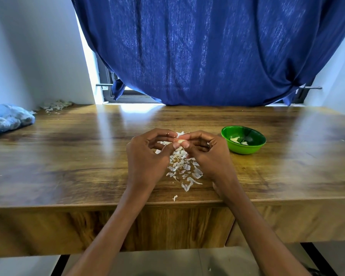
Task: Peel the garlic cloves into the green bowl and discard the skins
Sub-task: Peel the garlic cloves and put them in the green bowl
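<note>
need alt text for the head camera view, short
Two hands, left hand and right hand, pinch a garlic clove above a pile of skins on a wooden table. A green bowl holding peeled cloves sits to the right, before a blue curtain.

Left hand (147,154): fingers curled, thumb and fingertips pinching the garlic clove (180,140).
Right hand (206,150): fingers curled, pinching the same clove, thumb beside the left thumb.

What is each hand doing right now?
Left hand: closed, pinching the garlic clove.
Right hand: closed, pinching the same garlic clove.
</note>
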